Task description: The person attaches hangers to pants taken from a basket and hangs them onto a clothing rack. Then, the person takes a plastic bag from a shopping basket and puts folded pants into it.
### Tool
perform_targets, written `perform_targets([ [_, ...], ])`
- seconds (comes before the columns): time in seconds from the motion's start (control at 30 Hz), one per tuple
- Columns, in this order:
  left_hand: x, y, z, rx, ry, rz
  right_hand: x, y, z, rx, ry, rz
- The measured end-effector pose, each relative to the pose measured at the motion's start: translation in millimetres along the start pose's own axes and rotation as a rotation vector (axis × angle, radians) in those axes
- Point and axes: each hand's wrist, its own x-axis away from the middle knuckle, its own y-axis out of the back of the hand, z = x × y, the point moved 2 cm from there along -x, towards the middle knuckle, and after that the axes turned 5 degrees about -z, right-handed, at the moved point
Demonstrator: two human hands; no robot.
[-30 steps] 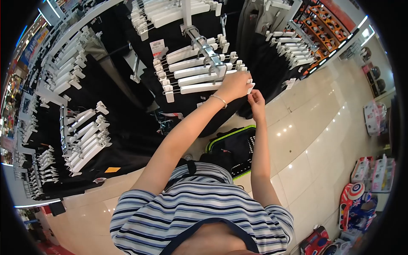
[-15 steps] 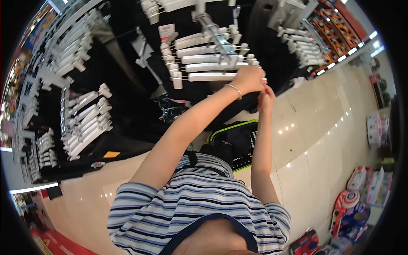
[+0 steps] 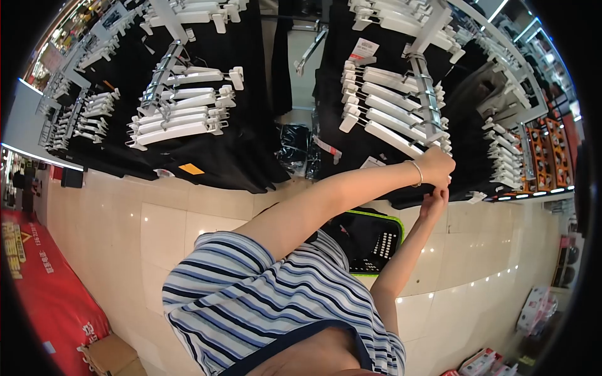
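Observation:
White clip hangers (image 3: 392,123) with black garments (image 3: 351,149) hang from a metal rail (image 3: 427,94) right of centre. My left hand (image 3: 435,167), a bracelet on its wrist, is closed at the right end of the front hanger, its fingers wrapped round the clip area. Just below and touching it, my right hand (image 3: 434,202) has its fingers bent together near the garment's edge; whatever lies between them is hidden. Beneath the garments, a black basket with a green rim (image 3: 402,230) stands on the floor with dark cloth inside.
More white hangers (image 3: 182,119) with black garments hang at the left and others (image 3: 503,156) at the right. A plastic-wrapped bundle (image 3: 295,149) sits between the racks. Red cloth (image 3: 47,282) and a cardboard box (image 3: 110,356) are at the lower left, boxed goods (image 3: 536,310) at the lower right.
The camera view has swung left, so the racks and my hands appear further right and lower. Both hands remain together at the end of the front hanger.

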Motion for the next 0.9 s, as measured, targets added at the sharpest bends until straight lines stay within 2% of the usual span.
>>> perform_targets([
  [0.13, -0.7, -6.3, -16.6, -0.026, -0.096, 0.048, -3.0, 15.5, 7.7, -0.137, -0.026, -0.066],
  [0.2, -0.8, -0.9, -17.4, -0.017, -0.011, 0.092, -16.3, 19.5, 4.0, -0.121, -0.01, -0.03],
  [0.3, -10.6, 0.3, -9.6, -0.035, -0.009, 0.122, -22.4, 18.3, -6.8, -0.124, -0.016, -0.261],
  [0.33, -11.0, 0.6, -3.6, -0.001, 0.013, 0.119, -26.5, 29.6, -19.3, -0.056, -0.018, -0.241],
  [0.37, -8.6, -2.2, 7.8, 0.052, 0.018, 0.134, -15.0, 18.1, -21.2, -0.163, 0.006, -0.217],
  [0.4, -2.6, 15.8, 23.0, 0.064, 0.069, 0.109, -8.0, -8.7, -18.6, -0.095, -0.038, -0.162],
  [0.5, 0.1, 7.9, 17.4, 0.011, -0.031, 0.178, 25.3, -5.0, -10.6, -0.096, 0.051, -0.142],
  [0.6, 6.5, 12.4, 25.8, -0.001, -0.318, -0.18, 45.2, -4.8, -13.2, 0.063, 0.248, -0.11],
  [0.63, 5.7, 18.2, 23.0, -0.035, -0.334, -0.16, 55.1, 2.8, -24.7, 0.061, 0.219, -0.135],
  [0.67, 3.9, 16.7, 25.8, 0.033, -0.434, -0.274, 65.3, 16.6, -41.9, 0.056, 0.19, -0.16],
  [0.73, 6.2, 11.4, 20.8, 0.052, -0.519, -0.485, 90.2, 63.2, -95.4, 0.509, 0.081, -0.219],
  [0.8, 37.5, 22.8, 29.9, -0.104, -0.5, -0.599, 130.1, 92.6, -156.7, 1.083, -0.058, -0.078],
  [0.83, 51.0, 5.9, 30.7, -0.133, -0.515, -0.527, 160.4, 112.2, -185.1, 1.229, -0.409, -0.008],
  [0.87, 59.0, -22.7, 30.8, -0.052, -0.62, -0.416, 191.1, 109.7, -164.2, 1.404, -0.689, 0.004],
  [0.9, 70.0, -53.1, 34.2, 0.006, -0.673, -0.195, 207.4, 132.5, -179.6, 1.434, -0.949, 0.146],
])
